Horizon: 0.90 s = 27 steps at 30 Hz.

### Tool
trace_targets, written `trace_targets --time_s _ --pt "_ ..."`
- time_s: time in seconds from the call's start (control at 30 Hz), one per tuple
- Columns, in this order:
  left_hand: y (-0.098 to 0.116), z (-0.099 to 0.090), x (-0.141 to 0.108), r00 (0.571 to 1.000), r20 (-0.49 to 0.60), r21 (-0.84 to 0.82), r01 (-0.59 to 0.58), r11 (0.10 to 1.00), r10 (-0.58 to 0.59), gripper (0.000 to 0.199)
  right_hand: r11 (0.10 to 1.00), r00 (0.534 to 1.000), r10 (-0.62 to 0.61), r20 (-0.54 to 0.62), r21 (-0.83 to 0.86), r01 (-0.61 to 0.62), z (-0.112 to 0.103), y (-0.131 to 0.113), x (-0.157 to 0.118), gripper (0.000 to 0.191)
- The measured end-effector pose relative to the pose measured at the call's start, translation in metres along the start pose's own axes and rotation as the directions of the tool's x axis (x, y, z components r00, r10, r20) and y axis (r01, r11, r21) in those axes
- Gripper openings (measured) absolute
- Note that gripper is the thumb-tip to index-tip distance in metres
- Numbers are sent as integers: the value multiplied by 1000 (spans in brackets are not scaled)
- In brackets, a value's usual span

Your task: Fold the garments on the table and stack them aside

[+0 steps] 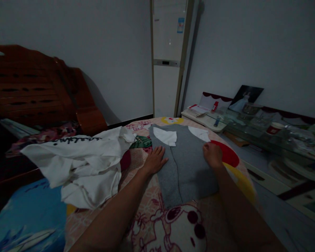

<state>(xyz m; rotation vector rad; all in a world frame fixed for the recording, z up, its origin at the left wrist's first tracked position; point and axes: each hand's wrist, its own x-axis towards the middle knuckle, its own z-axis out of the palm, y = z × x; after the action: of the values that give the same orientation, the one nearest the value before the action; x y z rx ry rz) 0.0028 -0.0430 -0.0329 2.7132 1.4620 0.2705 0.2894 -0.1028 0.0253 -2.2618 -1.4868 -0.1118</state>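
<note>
A grey knit garment (190, 164) with white sleeve or cuff pieces lies spread out on the round table's patterned cloth (141, 189). One white piece (165, 135) rests folded over its upper left part, another (199, 133) at its upper right corner. My left hand (155, 161) lies flat on the garment's left side, fingers spread. At the right edge, my right hand (212, 154) has its fingers curled closed against the grey fabric, pinching the edge. To the left, a crumpled white garment (91, 171) with dark lettering hangs partly over the table's edge.
A wooden bench (28, 91) stands at the left, with a blue printed cloth (34, 213) in front. A tall white air conditioner (166, 70) fills the corner. On the right, a glass-topped cabinet (241, 126) holds papers, a photo, a paper cup (275, 128) and plastic bags.
</note>
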Motion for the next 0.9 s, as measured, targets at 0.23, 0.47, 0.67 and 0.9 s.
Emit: trace_targets --time_s 0.23,0.47,0.67,0.9 --pt "0 1 2 1000 -8 -18 4 1000 -4 65 955 970 232 70 -207 -214 12 58 10 29" --pt "-2 3 2 1000 3 -25 7 1000 -7 66 966 964 258 62 14 -259 14 62 19 22" --pt "-2 3 2 1000 3 -10 2 1000 -1 66 972 981 113 158 186 -142 7 56 21 21" --pt "-4 5 2 1000 -18 -6 -8 1000 8 64 808 897 -370 241 560 182 10 7 6 35"
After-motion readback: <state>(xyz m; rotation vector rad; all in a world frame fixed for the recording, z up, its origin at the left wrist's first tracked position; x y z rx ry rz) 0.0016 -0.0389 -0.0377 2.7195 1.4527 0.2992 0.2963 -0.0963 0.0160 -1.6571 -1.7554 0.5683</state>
